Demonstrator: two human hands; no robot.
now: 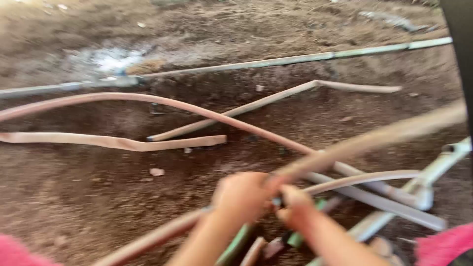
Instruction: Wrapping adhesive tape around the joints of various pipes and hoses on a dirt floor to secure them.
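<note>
brown bare soil ground spreads under you, with a long grey metal pipe lying across the far side. the long dusty pink flexible hose runs from your hands up and right, its axis slanting away. your left hand and right hand sit together, both seemingly clamped on it, though blur hides the fingers.

Soft, even daylight with no hard shadows; a pale glare patch upper left. Motion blur smears everything, perhaps worst over both hands below.
</note>
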